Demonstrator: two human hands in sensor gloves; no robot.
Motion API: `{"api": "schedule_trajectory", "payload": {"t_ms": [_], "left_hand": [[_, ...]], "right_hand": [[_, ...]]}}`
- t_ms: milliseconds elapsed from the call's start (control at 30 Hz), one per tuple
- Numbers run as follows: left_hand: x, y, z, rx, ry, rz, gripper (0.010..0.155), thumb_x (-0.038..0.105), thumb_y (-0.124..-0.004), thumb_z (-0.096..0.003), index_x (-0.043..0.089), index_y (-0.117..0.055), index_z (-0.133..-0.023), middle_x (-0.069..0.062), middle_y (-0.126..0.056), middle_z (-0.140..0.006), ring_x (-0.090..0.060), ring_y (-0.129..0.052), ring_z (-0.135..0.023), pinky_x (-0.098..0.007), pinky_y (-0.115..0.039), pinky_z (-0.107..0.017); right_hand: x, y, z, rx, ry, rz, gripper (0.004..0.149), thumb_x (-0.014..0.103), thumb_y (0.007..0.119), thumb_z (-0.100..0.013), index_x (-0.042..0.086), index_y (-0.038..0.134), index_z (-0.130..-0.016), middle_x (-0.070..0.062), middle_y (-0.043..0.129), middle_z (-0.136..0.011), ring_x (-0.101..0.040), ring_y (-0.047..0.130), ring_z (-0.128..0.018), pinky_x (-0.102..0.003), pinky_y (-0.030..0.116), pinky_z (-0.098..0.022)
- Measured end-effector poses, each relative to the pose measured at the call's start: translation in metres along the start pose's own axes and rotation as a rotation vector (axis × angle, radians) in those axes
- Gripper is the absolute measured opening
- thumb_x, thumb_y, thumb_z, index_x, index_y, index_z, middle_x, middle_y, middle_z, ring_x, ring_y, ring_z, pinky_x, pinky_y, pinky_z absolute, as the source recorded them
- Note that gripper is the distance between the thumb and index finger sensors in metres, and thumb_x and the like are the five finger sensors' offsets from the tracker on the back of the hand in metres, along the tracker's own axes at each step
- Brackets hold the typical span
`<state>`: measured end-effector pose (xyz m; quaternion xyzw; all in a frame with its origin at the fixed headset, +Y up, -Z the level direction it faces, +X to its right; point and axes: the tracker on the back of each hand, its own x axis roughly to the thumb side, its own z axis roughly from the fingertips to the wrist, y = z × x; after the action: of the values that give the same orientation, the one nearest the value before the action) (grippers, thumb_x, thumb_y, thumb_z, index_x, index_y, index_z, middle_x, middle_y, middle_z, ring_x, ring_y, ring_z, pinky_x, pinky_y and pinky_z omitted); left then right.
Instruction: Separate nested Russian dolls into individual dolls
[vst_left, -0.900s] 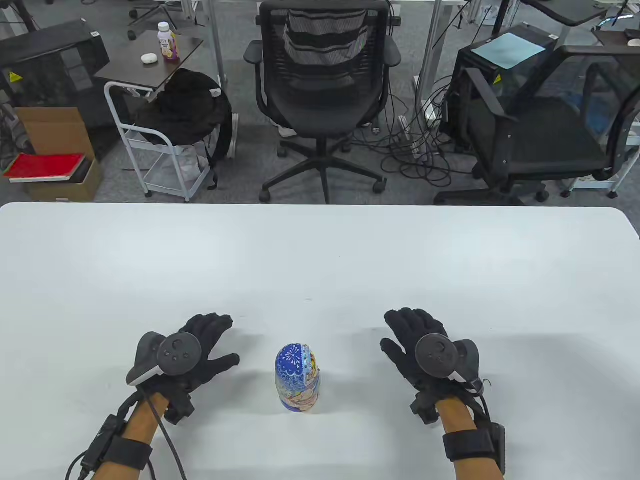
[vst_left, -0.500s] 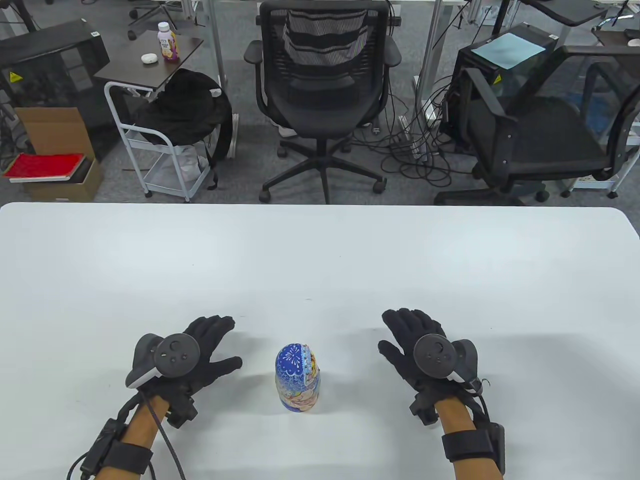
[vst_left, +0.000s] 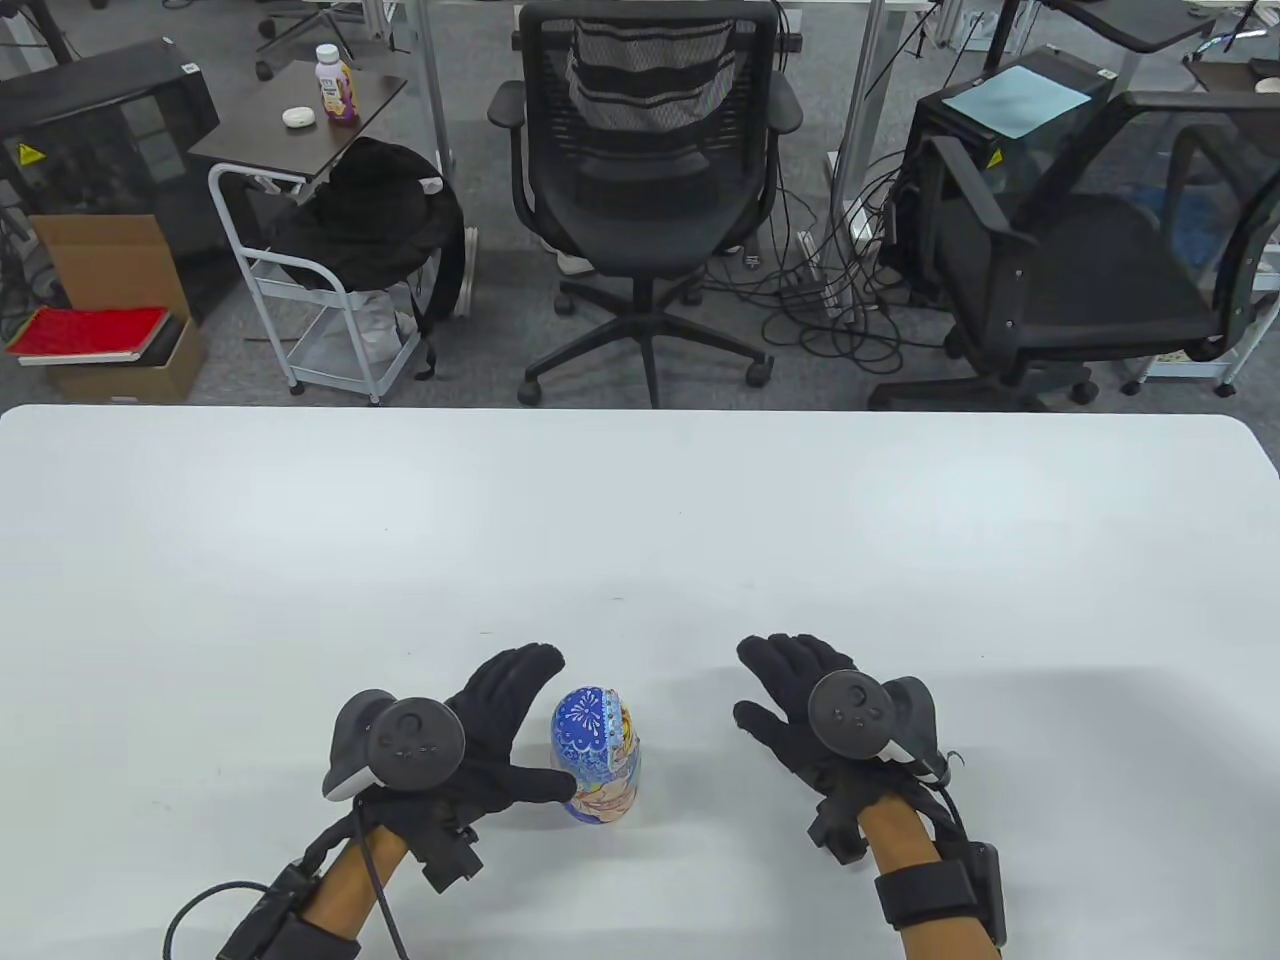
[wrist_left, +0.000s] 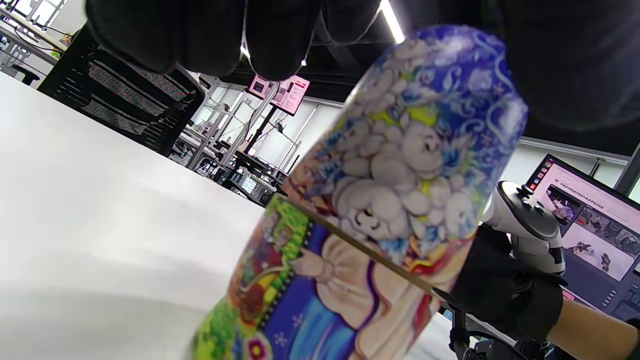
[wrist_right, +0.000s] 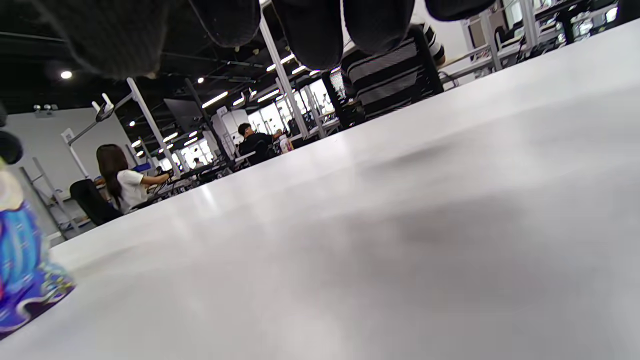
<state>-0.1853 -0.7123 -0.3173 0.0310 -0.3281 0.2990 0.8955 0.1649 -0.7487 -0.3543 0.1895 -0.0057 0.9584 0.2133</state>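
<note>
Both hands hover over the white desk (vst_left: 300, 520) near its front edge, the left hand (vst_left: 470, 740) spread wide around the upright doll (vst_left: 596, 742), thumb against its lower side, the right hand (vst_left: 815, 705) spread, holding nothing, well apart to the doll's right

The white worktop (vst_left: 640, 520) spans the near half of the scene. Beyond its far edge, a black mesh office chair (vst_left: 645, 130) stands at centre, and a second black chair (vst_left: 1090, 250) sits to the far right among loose cables (vst_left: 830, 310) on the grey floor. To the far left, a small dark side table (vst_left: 300, 125) carries a bottle (vst_left: 337, 84) and a small white object (vst_left: 298, 117). Just right of it, a black bag (vst_left: 375, 215) lies on a white wire cart (vst_left: 320, 310). At the left edge, a cardboard box (vst_left: 110, 300) holds a red book (vst_left: 85, 333).
</note>
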Motion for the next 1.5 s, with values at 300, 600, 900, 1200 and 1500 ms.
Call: {"api": "schedule_trajectory", "payload": {"t_ms": [300,600,900,1200,1500], "left_hand": [[0.006,-0.027,-0.017,0.048,0.03,0.158,0.103,0.063,-0.09,-0.0433,0.012,-0.033,-0.113,-0.021,-0.062,-0.109,-0.048,-0.075,-0.095,-0.058,-0.073,-0.066],[0.012,-0.017,-0.011,0.143,-0.007,0.193,0.102,0.067,-0.091,-0.0425,0.007,-0.042,-0.11,-0.022,-0.07,-0.104,-0.045,-0.087,-0.085,-0.053,-0.08,-0.061],[0.026,-0.003,-0.005,0.244,-0.096,0.37,0.101,0.068,-0.091,-0.0432,0.012,-0.04,-0.111,-0.018,-0.068,-0.107,-0.043,-0.085,-0.087,-0.052,-0.079,-0.064],[0.026,0.01,-0.005,0.158,-0.162,0.471,0.101,0.067,-0.092,-0.0422,0.015,-0.043,-0.112,-0.018,-0.07,-0.107,-0.043,-0.086,-0.088,-0.052,-0.08,-0.065],[0.028,0.043,0.005,0.194,-0.229,0.602,0.101,0.067,-0.092,-0.0427,0.017,-0.041,-0.113,-0.016,-0.068,-0.11,-0.041,-0.084,-0.091,-0.052,-0.079,-0.066]], "right_hand": [[0.05,0.033,-0.006,0.317,-0.088,-0.085,0.094,0.064,0.08,-0.042,0.026,0.035,-0.115,-0.021,0.051,-0.119,-0.05,0.042,-0.109,-0.071,0.038,-0.074],[0.075,0.059,-0.006,0.364,-0.157,-0.169,0.118,0.067,0.083,-0.032,0.02,0.01,-0.112,-0.018,0.042,-0.121,-0.046,0.043,-0.111,-0.065,0.044,-0.078],[0.095,0.052,0.002,0.196,-0.258,-0.423,0.117,0.064,0.089,-0.033,0.022,0.01,-0.11,-0.013,0.048,-0.117,-0.036,0.059,-0.11,-0.053,0.057,-0.081],[0.104,0.044,0.004,0.105,-0.364,-0.475,0.119,0.067,0.096,-0.021,0.013,0.035,-0.109,-0.015,0.076,-0.101,-0.033,0.086,-0.089,-0.048,0.075,-0.071],[0.107,0.045,0.006,0.167,-0.408,-0.512,0.117,0.064,0.097,-0.022,0.016,0.036,-0.11,-0.014,0.075,-0.103,-0.034,0.085,-0.091,-0.049,0.074,-0.071]]}}
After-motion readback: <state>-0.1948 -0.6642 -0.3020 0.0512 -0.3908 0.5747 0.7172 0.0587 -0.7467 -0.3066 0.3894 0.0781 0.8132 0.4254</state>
